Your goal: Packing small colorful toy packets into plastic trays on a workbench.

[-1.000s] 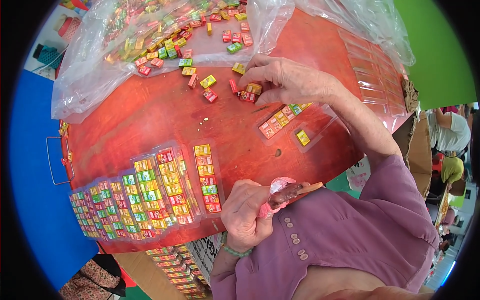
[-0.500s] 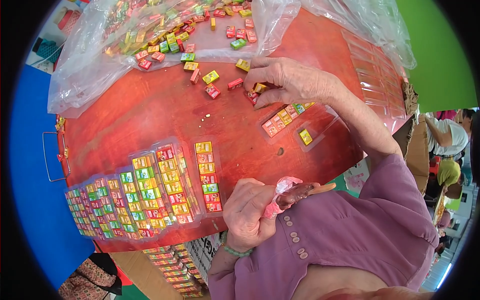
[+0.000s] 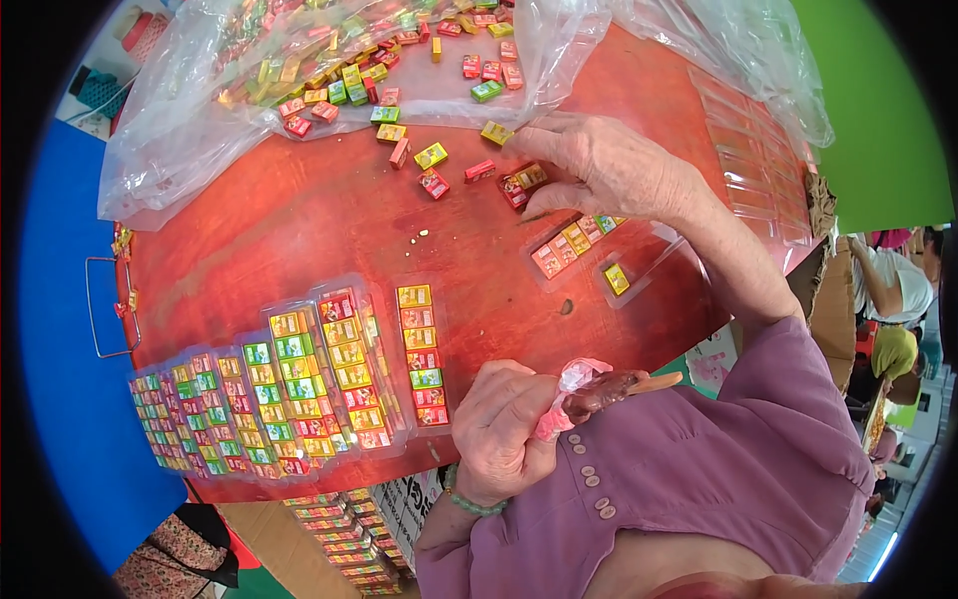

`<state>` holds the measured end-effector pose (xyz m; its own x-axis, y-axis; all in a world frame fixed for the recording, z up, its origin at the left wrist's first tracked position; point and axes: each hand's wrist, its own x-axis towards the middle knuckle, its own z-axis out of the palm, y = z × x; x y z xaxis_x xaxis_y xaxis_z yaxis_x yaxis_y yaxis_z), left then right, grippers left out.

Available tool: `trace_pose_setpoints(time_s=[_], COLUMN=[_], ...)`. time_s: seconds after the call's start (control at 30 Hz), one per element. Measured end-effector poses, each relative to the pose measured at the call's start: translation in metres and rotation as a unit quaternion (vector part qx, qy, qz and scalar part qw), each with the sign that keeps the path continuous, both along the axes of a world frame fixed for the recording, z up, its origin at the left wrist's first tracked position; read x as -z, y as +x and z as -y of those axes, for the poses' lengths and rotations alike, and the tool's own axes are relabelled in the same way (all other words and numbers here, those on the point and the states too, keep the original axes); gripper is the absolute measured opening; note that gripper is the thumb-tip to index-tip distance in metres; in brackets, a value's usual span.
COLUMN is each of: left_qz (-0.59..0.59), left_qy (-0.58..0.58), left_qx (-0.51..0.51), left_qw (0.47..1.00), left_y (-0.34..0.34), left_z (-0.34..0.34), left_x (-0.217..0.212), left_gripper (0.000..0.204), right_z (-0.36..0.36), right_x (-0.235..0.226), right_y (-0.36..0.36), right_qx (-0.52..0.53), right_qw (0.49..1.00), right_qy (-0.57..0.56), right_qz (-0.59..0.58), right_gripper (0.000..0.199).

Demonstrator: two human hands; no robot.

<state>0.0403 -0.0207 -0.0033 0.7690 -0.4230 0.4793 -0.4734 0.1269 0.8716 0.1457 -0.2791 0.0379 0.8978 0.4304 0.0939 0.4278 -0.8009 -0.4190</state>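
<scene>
My left hand (image 3: pixel 504 424) is closed around the pink wrapper (image 3: pixel 571 379) of a brown ice pop (image 3: pixel 606 391). Its wooden stick (image 3: pixel 656 382) points to the right. Over the red table, the thumb and fingers of my right hand (image 3: pixel 609 170) are spread apart. Between them, a red box (image 3: pixel 513 191) and a yellow box (image 3: pixel 529 176) lie side by side on the table. Another small yellow box (image 3: pixel 496 133) is beside the index fingertip. Partly below that hand lies a clear tray (image 3: pixel 574 246) with a row of small boxes; a shorter tray beside it holds one yellow box (image 3: pixel 617 280).
Loose small boxes (image 3: pixel 431 156) are scattered before a clear plastic bag (image 3: pixel 160 165) holding a heap of them. Filled trays (image 3: pixel 349 374) overlap at the table's left front. Clear trays (image 3: pixel 753 165) lie at the right. Cartons (image 3: pixel 828 309) and other people are beyond.
My right hand has shifted slightly right, its fingers wider apart around the red and yellow boxes. The left hand still grips the ice pop. The whole view has shifted slightly.
</scene>
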Motion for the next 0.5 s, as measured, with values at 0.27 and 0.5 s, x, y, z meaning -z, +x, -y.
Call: trace_pose_setpoints(time_s=[0.27, 0.5], left_qz=[0.004, 0.001], left_qy=[0.004, 0.000], left_qx=[0.002, -0.007], left_qw=[1.000, 1.000], left_y=[0.000, 0.000], left_z=[0.001, 0.001], left_x=[0.002, 0.002], left_gripper=[0.025, 0.024], right_z=[-0.019, -0.017], right_x=[0.013, 0.001], right_y=[0.026, 0.025], right_qx=[-0.042, 0.004], right_qw=[0.997, 0.995], right_qy=[0.002, 0.101], right_qz=[0.063, -0.011], right_gripper=[0.029, 0.023])
